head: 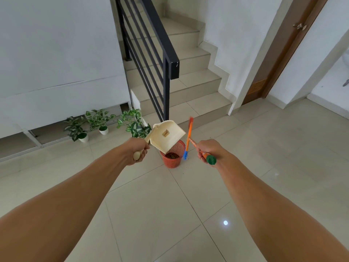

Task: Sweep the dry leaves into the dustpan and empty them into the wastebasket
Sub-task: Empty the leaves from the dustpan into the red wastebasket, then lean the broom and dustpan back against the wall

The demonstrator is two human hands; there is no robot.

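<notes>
- Two hands are at work. The left hand [139, 150] has its fingers wrapped tight round the cream handle of the dustpan [168, 134]. The right hand [207, 149] is closed round the orange handle of the broom [205, 155], just above its green end cap.
- The dustpan is tipped steeply, mouth down, with its lower lip over the rim of the red wastebasket [172, 162]. Whether lip and rim touch I cannot tell.
- The wastebasket stands on the tiled floor [151, 214] at the foot of the stairs [190, 87], near the end post of the railing [167, 86]. Potted plants [98, 121] line the wall to its left.
- A brown heap of dry leaves [172, 156] lies in the bottom of the wastebasket. The dustpan's inside faces away, so any leaves left in it are hidden.
- Judging by this, the emptying step is in hand and the task is near its end.
- The next move likely calls for a small shake or tap with the lip kept inside the rim, so nothing drops onto the floor.
- A few dark specks [184, 174] lie on the floor just in front of the wastebasket and may need one more sweep.
</notes>
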